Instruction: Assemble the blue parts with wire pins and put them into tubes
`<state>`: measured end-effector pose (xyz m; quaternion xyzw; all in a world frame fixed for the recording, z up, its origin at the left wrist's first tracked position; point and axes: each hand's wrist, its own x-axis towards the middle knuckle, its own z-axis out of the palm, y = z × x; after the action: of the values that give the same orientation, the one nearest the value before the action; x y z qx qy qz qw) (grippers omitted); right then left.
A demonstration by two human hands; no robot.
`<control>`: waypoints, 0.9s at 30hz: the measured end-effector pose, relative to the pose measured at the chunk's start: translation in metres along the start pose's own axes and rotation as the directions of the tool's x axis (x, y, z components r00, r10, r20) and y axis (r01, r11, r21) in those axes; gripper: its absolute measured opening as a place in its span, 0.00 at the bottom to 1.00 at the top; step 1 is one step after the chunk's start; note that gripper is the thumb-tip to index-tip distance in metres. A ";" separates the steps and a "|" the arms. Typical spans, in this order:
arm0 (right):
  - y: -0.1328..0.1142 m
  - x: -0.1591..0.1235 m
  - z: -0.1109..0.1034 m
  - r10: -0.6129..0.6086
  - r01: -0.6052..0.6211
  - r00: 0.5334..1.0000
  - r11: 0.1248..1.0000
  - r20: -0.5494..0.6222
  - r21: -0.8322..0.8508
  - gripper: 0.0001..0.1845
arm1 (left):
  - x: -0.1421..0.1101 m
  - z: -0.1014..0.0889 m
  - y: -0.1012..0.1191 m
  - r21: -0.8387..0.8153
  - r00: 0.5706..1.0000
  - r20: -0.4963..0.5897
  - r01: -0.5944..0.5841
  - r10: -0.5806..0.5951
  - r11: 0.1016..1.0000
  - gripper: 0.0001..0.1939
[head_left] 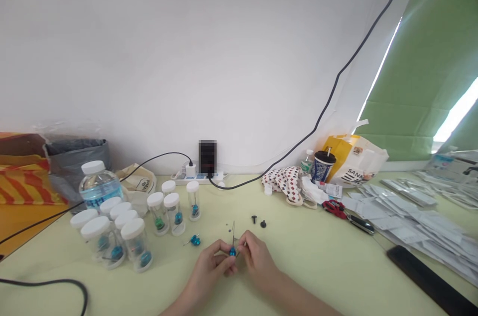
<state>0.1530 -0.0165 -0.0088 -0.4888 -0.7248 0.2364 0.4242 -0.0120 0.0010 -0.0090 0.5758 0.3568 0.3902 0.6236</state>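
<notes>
Near the table's front, my left hand (211, 262) pinches a small shiny blue piece (232, 251) between thumb and fingers. A thin wire (233, 231) stands up from it, bent near its top. Close on the other side, my right hand (257, 257) has its thumb and forefinger pressed together beside the blue piece; what they pinch is too small to make out. To the left lies another blue piece (195, 240) with thin wire ends. Two small black parts (254, 219) lie beyond my right hand, and tiny specks are near the wire's tip.
Several clear tubes with white lids (136, 243) stand at left, holding blue or green pieces, before a large bottle (100, 186). A power strip (179, 180) lies by the wall. At right are a patterned cloth (286, 184), cutter (361, 224), white packets (414, 226) and black bar (429, 276).
</notes>
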 end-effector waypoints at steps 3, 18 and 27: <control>-0.002 0.000 -0.001 -0.021 0.020 1.000 1.000 -0.018 -0.004 0.07 | 0.000 0.000 0.000 0.004 1.000 -0.003 0.001 -0.001 1.000 0.12; -0.002 0.001 0.001 -0.029 0.024 0.998 0.996 -0.052 -0.086 0.08 | -0.002 0.002 0.004 -0.002 1.000 -0.010 0.027 -0.027 1.000 0.14; -0.001 0.001 0.000 0.002 -0.002 1.000 1.000 0.025 0.006 0.08 | -0.002 0.004 0.010 -0.023 0.999 -0.032 0.036 -0.037 0.999 0.14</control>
<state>0.1522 -0.0163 -0.0076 -0.4854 -0.7288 0.2451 0.4162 -0.0098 -0.0025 0.0014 0.5559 0.3729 0.3920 0.6310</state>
